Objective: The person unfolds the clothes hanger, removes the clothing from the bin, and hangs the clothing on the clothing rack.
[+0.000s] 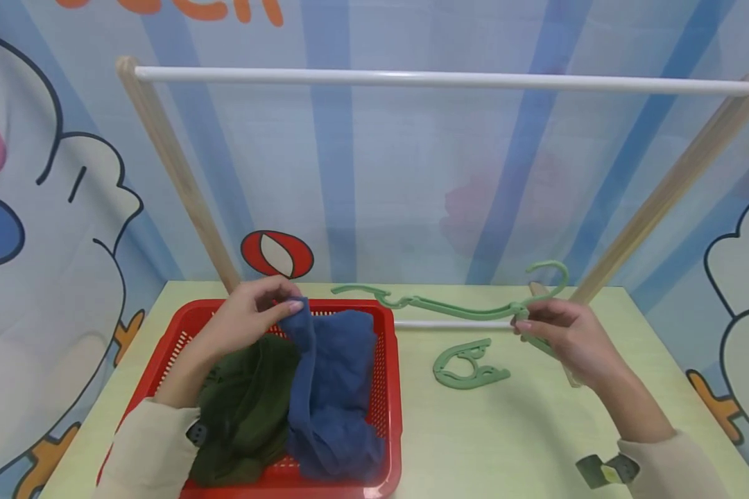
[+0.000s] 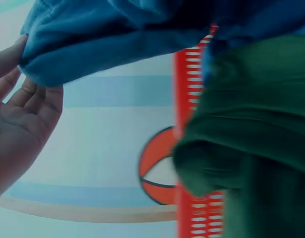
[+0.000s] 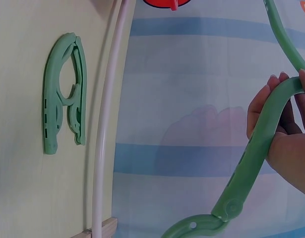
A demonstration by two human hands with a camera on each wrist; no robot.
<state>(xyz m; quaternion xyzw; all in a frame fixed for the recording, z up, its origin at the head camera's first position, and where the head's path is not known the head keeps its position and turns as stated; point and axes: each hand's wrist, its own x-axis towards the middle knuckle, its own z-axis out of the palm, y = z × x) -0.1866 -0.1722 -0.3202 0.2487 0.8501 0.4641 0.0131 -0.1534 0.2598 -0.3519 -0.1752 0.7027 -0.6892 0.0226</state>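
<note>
Pale yellow-green tabletop (image 1: 468,443) carries the work, and it reaches from the near side to a printed backdrop. On its left part stands a red basket (image 1: 396,402). Inside, dark green cloth (image 1: 250,416) lies to the left and blue cloth (image 1: 340,374) to the right. One folded strip of the blue cloth runs from near to far, and its far end is raised.

At this end is the left hand (image 1: 246,315), which pinches the edge between thumb and fingers. So the blue cloth is near to the left hand and well apart from the right one. To the right of the basket, a folded green hanger (image 1: 471,382) rests on the table.

Somewhat farther, the right hand (image 1: 564,339) grips a green hanger with hook (image 1: 462,313), close to the base of its hook. Its long arm points to the left, roughly across the direction of the blue strip, and the free tip comes nearer to the left hand than to the right. Between this tip and the cloth I see a small gap, but the depth I cannot tell. The two hands are apart.

Behind and above, a white rail (image 1: 437,78) goes from left to right, before the striped backdrop (image 1: 399,194).
</note>
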